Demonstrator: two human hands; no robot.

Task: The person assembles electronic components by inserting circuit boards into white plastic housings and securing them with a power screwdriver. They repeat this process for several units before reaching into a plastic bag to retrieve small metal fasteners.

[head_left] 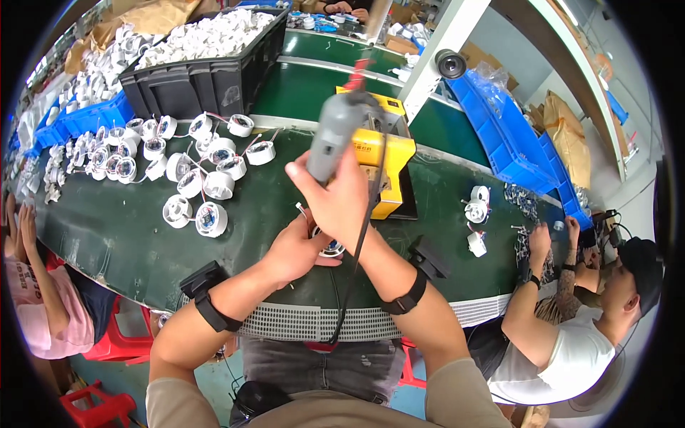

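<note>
A grey, pistol-shaped electric screwdriver (334, 135) is gripped upright in the right hand (341, 203), fingers wrapped tight round its lower body, with its black cord trailing down past the wrist towards the table edge. Right under that hand, a small round white plastic lamp housing (330, 248) is pinned against the green table (128, 242) by the left hand (292, 253); the fingers are curled onto it, though most of the part is hidden, so how exactly it's clasped can't really be made out. A thin white wire is seen poking out just above the left thumb.

Just behind the right hand, a yellow box-shaped machine (385, 160) is parked, almost touching the screwdriver in the view. Off to the left of the left hand, a loose bunch of round white lamp housings (203, 185) is scattered across the table, and farther back a black plastic crate (207, 75) heaped with white parts is set. Black bands are worn on both wrists.

Well to the right of the right hand, a couple more white housings (477, 210) are lying, and beyond them another person's hand (540, 239) is rested on small parts near a row of blue plastic bins (499, 121).
</note>
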